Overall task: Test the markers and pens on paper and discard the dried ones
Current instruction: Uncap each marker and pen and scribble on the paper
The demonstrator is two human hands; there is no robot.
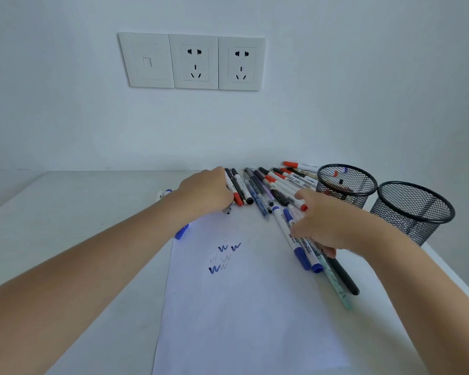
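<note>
Apparently mid-pick, the left hand (206, 190) curled over the left end of the pen row (255, 189), grip hidden so I couldn't tell, the scribbled paper (241, 307) lay between the arms, and the right hand (320, 226) rested loosely spread on markers (301, 255) near two mesh cups (414, 212); next likely needed one pen singled out, uncapped and scribbled.

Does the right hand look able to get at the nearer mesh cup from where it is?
Probably yes. The right hand lies on the pens close beside the nearer mesh cup, nothing stands between them, and the cup's open top is uncovered.
</note>
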